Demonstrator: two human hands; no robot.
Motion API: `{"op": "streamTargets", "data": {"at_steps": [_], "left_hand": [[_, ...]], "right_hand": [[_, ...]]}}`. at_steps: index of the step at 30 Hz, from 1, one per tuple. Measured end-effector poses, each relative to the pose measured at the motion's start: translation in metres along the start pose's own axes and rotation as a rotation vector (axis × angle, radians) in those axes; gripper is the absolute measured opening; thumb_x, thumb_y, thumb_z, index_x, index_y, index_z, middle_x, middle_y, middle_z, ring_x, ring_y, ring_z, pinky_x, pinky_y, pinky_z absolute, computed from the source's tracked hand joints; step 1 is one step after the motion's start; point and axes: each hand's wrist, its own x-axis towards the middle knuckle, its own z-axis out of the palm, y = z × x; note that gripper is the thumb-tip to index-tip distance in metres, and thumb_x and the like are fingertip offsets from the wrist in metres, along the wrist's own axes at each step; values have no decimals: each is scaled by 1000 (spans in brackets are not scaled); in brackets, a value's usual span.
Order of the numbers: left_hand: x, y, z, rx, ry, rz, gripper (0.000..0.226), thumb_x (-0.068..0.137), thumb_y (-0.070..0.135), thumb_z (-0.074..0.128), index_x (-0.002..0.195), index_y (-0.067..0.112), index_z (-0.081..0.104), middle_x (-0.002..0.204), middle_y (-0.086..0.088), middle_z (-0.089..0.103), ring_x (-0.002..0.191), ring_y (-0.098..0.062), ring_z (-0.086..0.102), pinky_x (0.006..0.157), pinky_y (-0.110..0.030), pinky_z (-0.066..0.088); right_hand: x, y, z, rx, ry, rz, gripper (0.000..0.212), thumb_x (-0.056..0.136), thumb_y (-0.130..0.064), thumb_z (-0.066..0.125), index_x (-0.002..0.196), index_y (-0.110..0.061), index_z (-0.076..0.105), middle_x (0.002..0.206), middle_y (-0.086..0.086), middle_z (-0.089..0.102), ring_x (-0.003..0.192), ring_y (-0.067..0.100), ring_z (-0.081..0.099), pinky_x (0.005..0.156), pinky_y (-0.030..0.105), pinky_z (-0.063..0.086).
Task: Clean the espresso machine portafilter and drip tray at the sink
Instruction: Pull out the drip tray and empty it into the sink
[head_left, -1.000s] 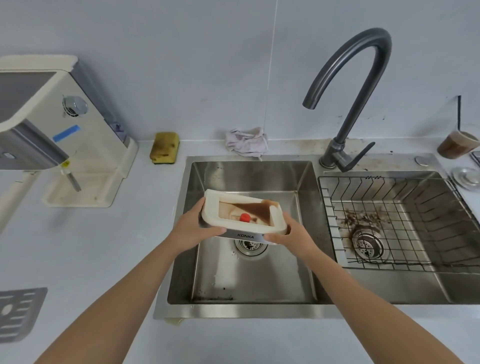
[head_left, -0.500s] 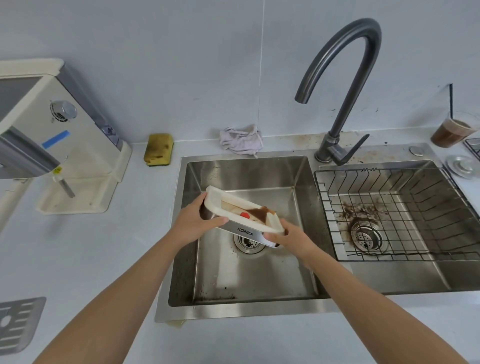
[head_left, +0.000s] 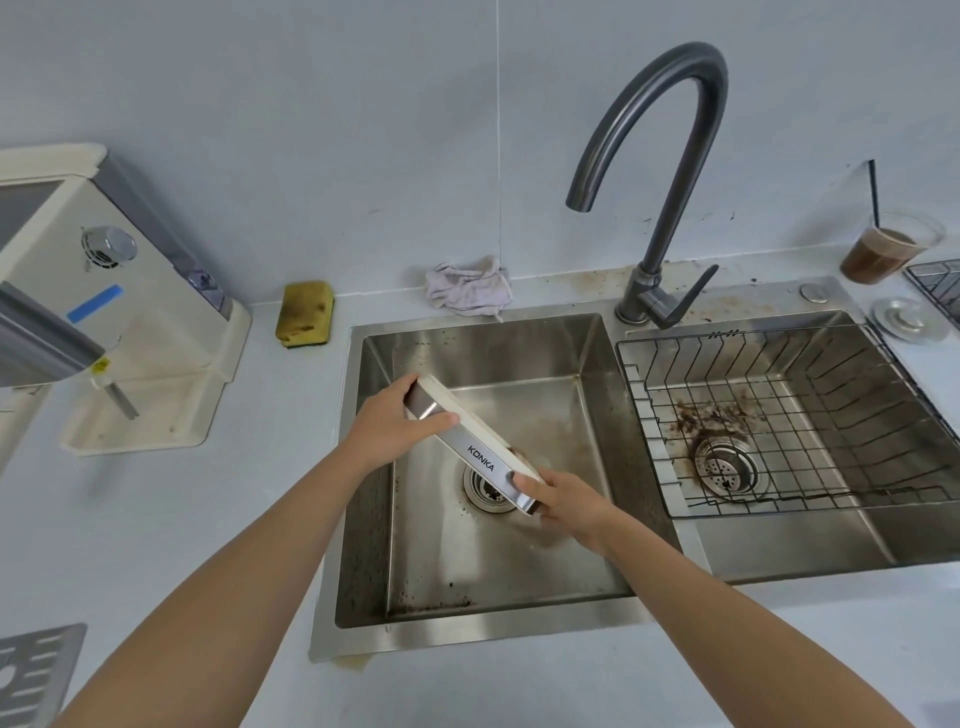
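At the lower left edge of the frame we see a grey slotted metal grate (head_left: 31, 670) lying on the pale counter. Above it, in the upper left, stands a cream coffee machine (head_left: 130, 312) with a strip of blue tape on its side. To its right, against the back wall, a worn yellow sponge (head_left: 305, 312) and a crumpled white cloth (head_left: 467, 285) lie apart from each other.

In the centre is a steel double sink (head_left: 467, 642). Over the drain of its left basin, two bare hands hold the drip tray (head_left: 470, 449), tilted steeply with its upper end to the left and its lower end to the right. The left hand (head_left: 395, 428) grips the upper end, with the fingers over the far edge and the thumb across the chrome front. The right hand (head_left: 569, 506) grips the lower end, thumb on the chrome; its other fingers are hidden behind the tray. A faint brown wash shows on the basin floor beside the lower end.

A dark curved tap (head_left: 670, 156) rises behind the sink. The right basin holds a black wire basket (head_left: 737, 335), with coffee grounds around the drain beneath it. At the far right, a plastic cup (head_left: 883, 249) of brown drink stands behind a round metal sink plug (head_left: 906, 319).
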Motion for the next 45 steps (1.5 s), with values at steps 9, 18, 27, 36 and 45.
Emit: {"op": "streamTargets", "data": {"at_steps": [9,18,27,36,45], "left_hand": [[8,12,4,108,-15,-47,81,80,46,64,146,13,28,147,-5,38,133,-23,39,105,-32,33],[12,18,7,258,-27,-94,72,84,55,54,138,10,40,139,-7,48,127,-27,45,95,-32,38],[12,16,8,293,-18,-144,72,85,58,49,135,6,41,137,-11,49,126,-31,46,97,-36,39],[18,10,4,328,6,-142,78,85,64,42,135,5,41,137,-11,50,124,-30,48,92,-35,41],[22,1,-1,66,-40,-147,67,86,58,47,130,7,46,129,-9,54,117,-27,50,81,-30,36]], "right_hand": [[2,5,2,37,-5,98,58,87,-50,51,127,-8,49,129,15,56,121,27,53,105,36,41],[-4,1,7,49,-51,189,65,91,-55,36,128,-4,48,129,18,56,109,25,57,99,33,42],[-7,-3,8,9,-35,204,67,88,-61,33,110,-3,56,89,8,64,80,16,61,83,26,48],[-8,-13,12,-52,49,213,69,86,-66,31,101,-4,59,95,13,65,81,19,62,80,27,50],[-16,-32,12,-220,142,172,66,89,-63,30,103,-6,60,106,18,65,86,19,60,81,26,50]]}}
